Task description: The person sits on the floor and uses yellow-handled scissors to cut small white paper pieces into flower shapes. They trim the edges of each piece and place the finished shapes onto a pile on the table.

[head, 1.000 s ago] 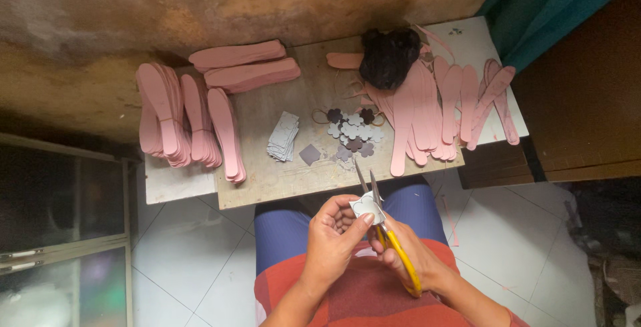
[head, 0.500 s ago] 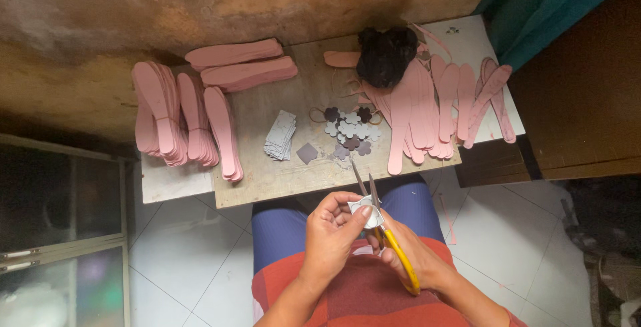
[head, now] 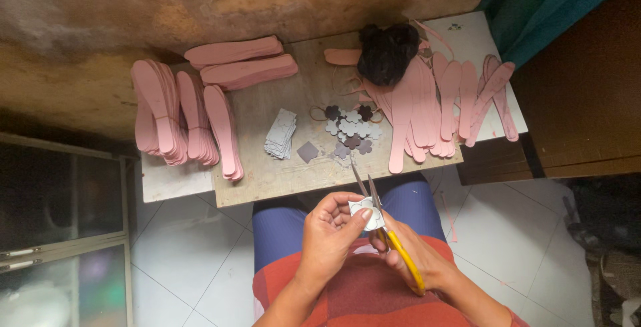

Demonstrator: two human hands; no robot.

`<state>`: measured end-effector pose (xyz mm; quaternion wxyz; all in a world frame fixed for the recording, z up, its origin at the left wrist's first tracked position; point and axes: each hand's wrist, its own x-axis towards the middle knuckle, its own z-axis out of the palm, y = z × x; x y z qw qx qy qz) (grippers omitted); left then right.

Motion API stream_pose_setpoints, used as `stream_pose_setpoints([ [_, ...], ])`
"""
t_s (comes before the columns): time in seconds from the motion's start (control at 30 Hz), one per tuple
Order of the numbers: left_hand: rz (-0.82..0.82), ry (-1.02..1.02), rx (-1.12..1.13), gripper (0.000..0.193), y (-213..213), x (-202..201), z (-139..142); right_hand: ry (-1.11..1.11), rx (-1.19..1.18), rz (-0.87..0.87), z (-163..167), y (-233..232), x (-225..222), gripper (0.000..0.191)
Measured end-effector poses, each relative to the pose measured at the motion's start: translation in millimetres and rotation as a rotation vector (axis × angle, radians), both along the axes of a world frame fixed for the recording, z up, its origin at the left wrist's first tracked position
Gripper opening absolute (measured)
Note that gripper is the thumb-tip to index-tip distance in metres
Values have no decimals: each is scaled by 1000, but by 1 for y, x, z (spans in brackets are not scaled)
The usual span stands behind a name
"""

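My left hand (head: pixel 330 230) pinches a small pale flower-shaped piece (head: pixel 366 211) above my lap. My right hand (head: pixel 414 260) grips yellow-handled scissors (head: pixel 387 233); their blades are open around the piece's edge. On the wooden board (head: pixel 280 173) in front lie several cut grey and dark flower shapes (head: pixel 348 129), a small stack of grey squares (head: pixel 280 133) and one loose dark square (head: pixel 307 151).
Stacks of pink shoe insoles (head: pixel 180 120) fill the board's left side, more pink insoles (head: pixel 441 100) fan out on the right. A dark fuzzy bundle (head: pixel 387 50) sits at the back. A rough wall, white tiled floor, teal cloth (head: pixel 541 0) and a glass cabinet (head: pixel 60 233) surround me.
The flower piece has turned slightly in my left fingers as the scissors work round its edge. Both hands stay in the same place.
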<state>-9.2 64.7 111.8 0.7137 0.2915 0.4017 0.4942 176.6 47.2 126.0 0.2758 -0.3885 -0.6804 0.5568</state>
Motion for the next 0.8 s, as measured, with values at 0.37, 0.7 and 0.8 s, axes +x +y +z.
stream_pose_setpoints([
  [0.37,8,154,-43,27,4,-7,6,-31,-105,0,-3,-2,6,100],
  [0.7,150,98,60,42,1,6,-3,-88,-86,-45,-12,-6,1,103],
  [0.8,123,103,60,44,2,4,-1,-49,-93,-20,-8,-4,0,106],
])
